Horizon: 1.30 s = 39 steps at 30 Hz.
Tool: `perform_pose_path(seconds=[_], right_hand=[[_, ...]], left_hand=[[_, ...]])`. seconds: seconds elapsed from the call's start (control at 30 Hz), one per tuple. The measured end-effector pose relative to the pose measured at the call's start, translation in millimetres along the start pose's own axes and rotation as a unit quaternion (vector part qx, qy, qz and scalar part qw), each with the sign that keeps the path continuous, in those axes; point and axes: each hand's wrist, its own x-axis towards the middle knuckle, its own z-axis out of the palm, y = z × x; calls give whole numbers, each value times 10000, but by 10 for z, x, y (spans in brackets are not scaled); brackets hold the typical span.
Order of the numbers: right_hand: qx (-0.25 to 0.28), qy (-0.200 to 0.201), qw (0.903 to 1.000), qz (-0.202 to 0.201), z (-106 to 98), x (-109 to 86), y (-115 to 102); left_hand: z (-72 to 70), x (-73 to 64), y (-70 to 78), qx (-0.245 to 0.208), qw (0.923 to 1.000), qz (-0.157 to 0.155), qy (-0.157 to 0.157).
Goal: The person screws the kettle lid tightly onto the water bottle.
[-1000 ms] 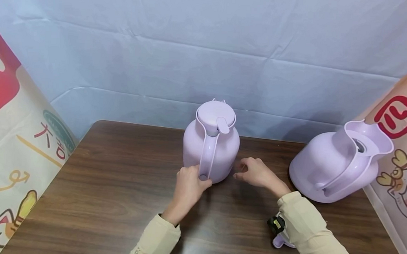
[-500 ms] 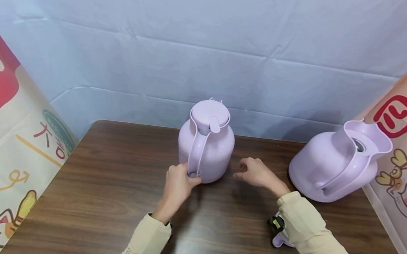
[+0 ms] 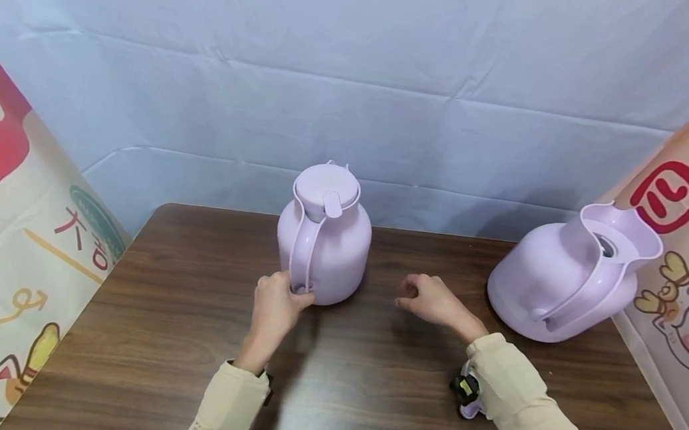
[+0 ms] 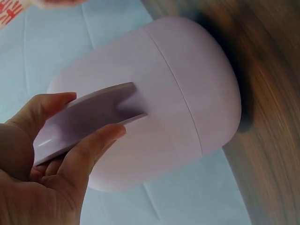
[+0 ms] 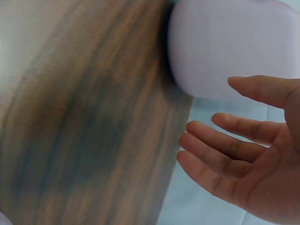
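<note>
A lilac thermos jug with its round lid on stands upright left of the table's middle. My left hand grips the lower part of its handle; in the left wrist view the thumb and fingers wrap the handle's two edges. To the right of this jug, apart from it, my right hand hovers over the table with loosely bent fingers and nothing in them. The right wrist view shows those fingers spread, with the jug's body beyond them.
A second lilac jug, lidless, stands at the right of the brown wooden table. Partly behind the right sleeve lies a lilac lid. Pale blue cloth hangs behind, and printed banners flank both sides.
My left hand has moved left across the table, taking the lidded jug along by its handle. The right hand has stayed nearly in place, so the gap between it and the jug is wider.
</note>
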Motion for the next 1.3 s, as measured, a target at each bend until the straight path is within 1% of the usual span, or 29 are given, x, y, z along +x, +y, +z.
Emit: perform_pose_path(seconds=[0.23, 0.47, 0.57, 0.7, 1.0, 1.13, 1.3], right_hand=[[245, -54, 9997, 28, 113, -22, 96], [401, -208, 9990, 10, 188, -50, 141], [439, -257, 9987, 9, 210, -52, 158], [468, -301, 9984, -35, 236, -46, 174], [372, -384, 9986, -3, 238, -62, 163], [353, -432, 9984, 14, 238, -68, 163], [352, -426, 9985, 21, 239, -57, 180]], left_hand=[[-130, 67, -140, 89, 9995, -294, -29], [-255, 146, -306, 250, 9990, -345, 92], [-315, 186, -384, 293, 9986, -427, 49], [-399, 247, -465, 366, 9974, -620, -54], [-555, 392, -590, 415, 9948, -897, -265], [-590, 423, -633, 435, 9932, -1051, -241], [-631, 432, -689, 430, 9930, -1097, -78]])
